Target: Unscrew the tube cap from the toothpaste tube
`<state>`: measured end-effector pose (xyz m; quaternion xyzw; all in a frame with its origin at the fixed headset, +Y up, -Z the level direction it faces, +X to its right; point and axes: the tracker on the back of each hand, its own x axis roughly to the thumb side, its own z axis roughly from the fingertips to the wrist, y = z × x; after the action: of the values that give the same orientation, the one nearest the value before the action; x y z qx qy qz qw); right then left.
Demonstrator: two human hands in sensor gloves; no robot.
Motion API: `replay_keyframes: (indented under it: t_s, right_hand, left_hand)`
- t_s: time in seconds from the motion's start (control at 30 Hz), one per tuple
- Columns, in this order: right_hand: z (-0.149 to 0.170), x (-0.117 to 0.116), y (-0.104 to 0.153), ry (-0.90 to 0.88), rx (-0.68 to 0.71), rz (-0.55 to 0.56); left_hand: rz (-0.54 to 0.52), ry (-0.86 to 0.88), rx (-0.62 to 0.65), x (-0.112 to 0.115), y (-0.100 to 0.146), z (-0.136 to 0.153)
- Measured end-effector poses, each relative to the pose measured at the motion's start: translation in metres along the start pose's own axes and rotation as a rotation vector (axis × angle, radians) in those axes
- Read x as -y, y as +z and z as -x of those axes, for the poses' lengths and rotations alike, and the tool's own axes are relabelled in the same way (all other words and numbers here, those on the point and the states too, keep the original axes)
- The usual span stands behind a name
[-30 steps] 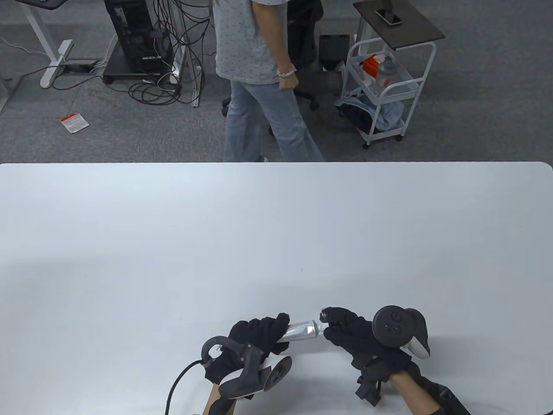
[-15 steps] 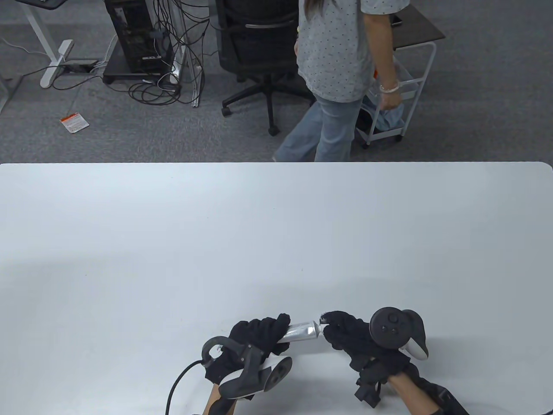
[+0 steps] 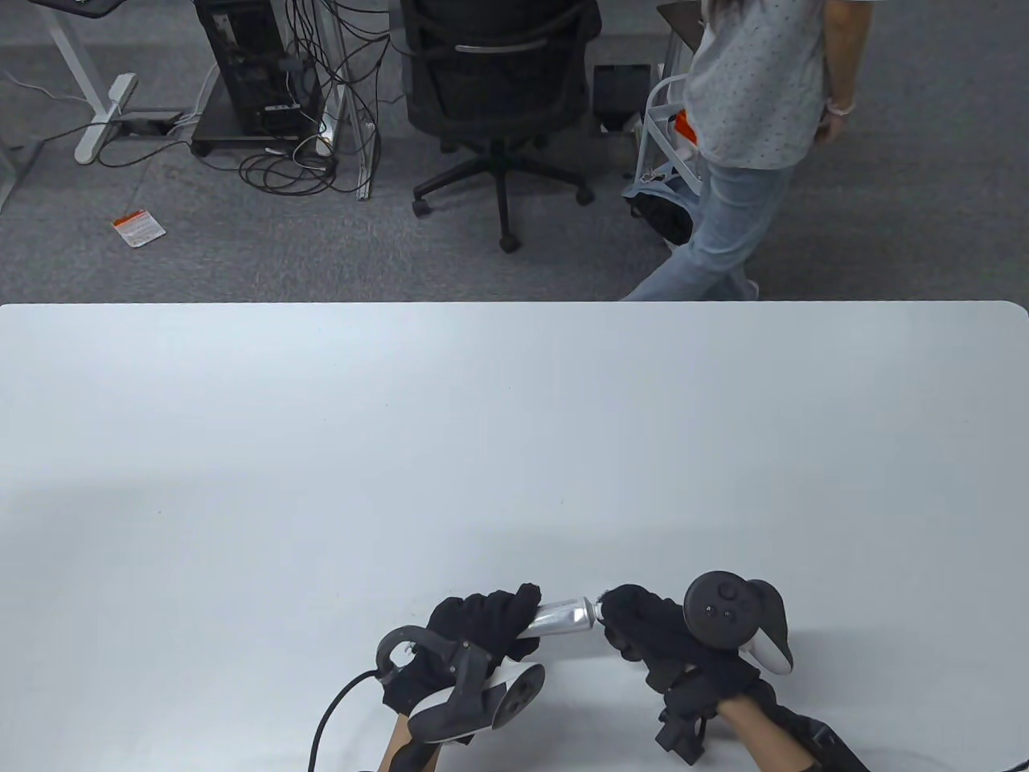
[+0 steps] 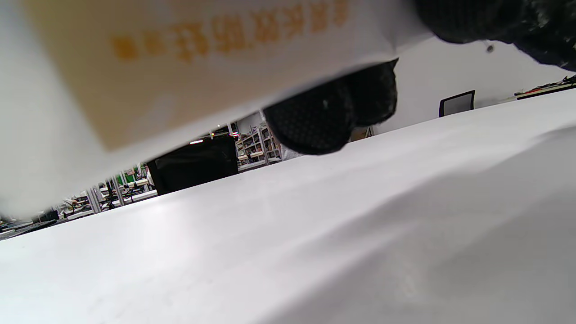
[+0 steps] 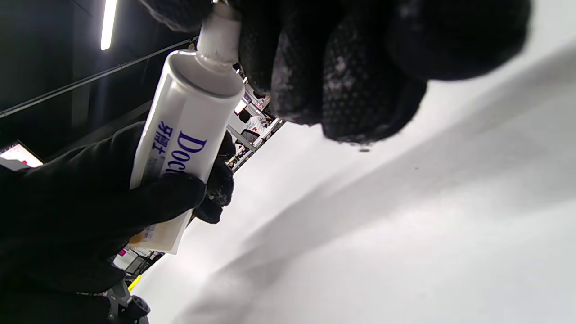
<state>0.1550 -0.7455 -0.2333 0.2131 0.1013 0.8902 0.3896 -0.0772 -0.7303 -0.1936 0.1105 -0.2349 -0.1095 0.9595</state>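
Note:
A white and silver toothpaste tube point(image 3: 563, 616) is held level above the white table point(image 3: 514, 450) near its front edge. My left hand point(image 3: 482, 623) grips the tube's body; the right wrist view shows its fingers wrapped round the tube point(image 5: 184, 130) with blue lettering. My right hand point(image 3: 635, 623) closes its fingers round the cap end. The white cap point(image 5: 220, 33) shows only partly between my right fingertips point(image 5: 315, 67). In the left wrist view the tube's flat end point(image 4: 180, 63) fills the top, blurred.
A person in a dotted shirt point(image 3: 756, 88) walks past the table's far edge at the right. A black office chair point(image 3: 498, 88), a white cart point(image 3: 667, 145) and a computer tower with cables point(image 3: 257, 72) stand on the floor behind.
My right hand has rolled slightly at the cap end, its tracker shifting a little left. The left hand and tube stay still. The person behind has walked from left to right.

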Motion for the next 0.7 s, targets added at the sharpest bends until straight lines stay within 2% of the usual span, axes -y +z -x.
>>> replay_keyframes:
  t_s: [0.27, 0.43, 0.7]
  right_hand:
    - [-0.0051, -0.0003, -0.0004, 0.096, 0.086, 0.0]
    - [-0.0047, 0.0004, -0.0002, 0.074, 0.09, -0.006]
    - [0.0019, 0.0025, 0.0005, -0.022, 0.007, 0.05]
  left_hand:
    - [0.013, 0.001, 0.001, 0.0018, -0.0006, -0.0001]
    - [0.005, 0.01, -0.002, 0.0003, -0.0004, 0.0015]
    - [-0.002, 0.01, -0.002, 0.0013, -0.0004, 0.0011]
